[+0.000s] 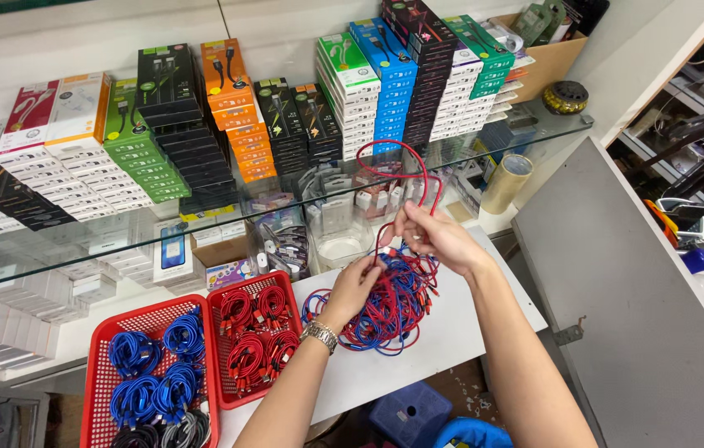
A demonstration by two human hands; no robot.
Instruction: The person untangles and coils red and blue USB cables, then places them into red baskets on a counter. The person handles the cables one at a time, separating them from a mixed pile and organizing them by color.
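left hand [354, 284]: centre of the frame, wrist with a metal watch [320, 334], fingers pressed into the tangled cable pile [385, 303] and gripping strands of it.
right hand [433, 236]: just right of and above the left, fingers pinched on a red cable [406, 170].
red cable look: thin, glossy red, one single strand.
red cable axis: rises from the pile up through the right hand, then arcs in a tall loop toward the glass shelf [202, 224]; long axis roughly vertical in the frame.
pile look: red and blue cables mixed, lying on the white table [460, 319].
lower left: red basket [99, 382] with blue coils, second red basket [223, 365] with red coils.
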